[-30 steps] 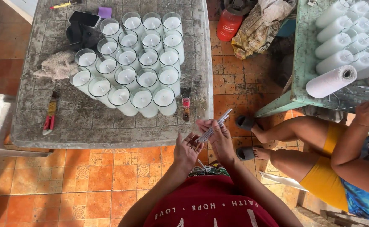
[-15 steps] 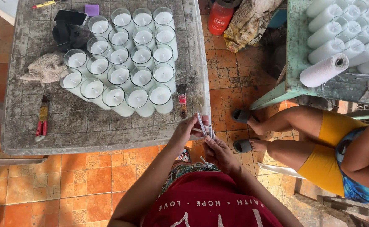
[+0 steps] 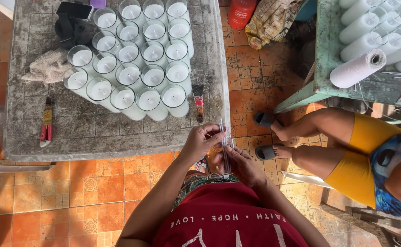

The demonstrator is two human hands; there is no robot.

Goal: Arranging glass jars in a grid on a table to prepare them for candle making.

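Looking down from our head camera: our left hand [image 3: 199,142] pinches the upper part of a thin bundle of white wicks [image 3: 224,145], fingers curled closed around it; our right hand [image 3: 241,164] grips the same bundle lower down, fingers wrapped shut. The bundle sits upright just off the near edge of the grey concrete table [image 3: 118,132]. On it, clear glass candle jars [image 3: 136,59] stand packed together, each filled with white wax nearly to the rim. A small red-handled brush [image 3: 199,101] lies just beside the jars; a red-handled knife [image 3: 46,124] lies well apart, left.
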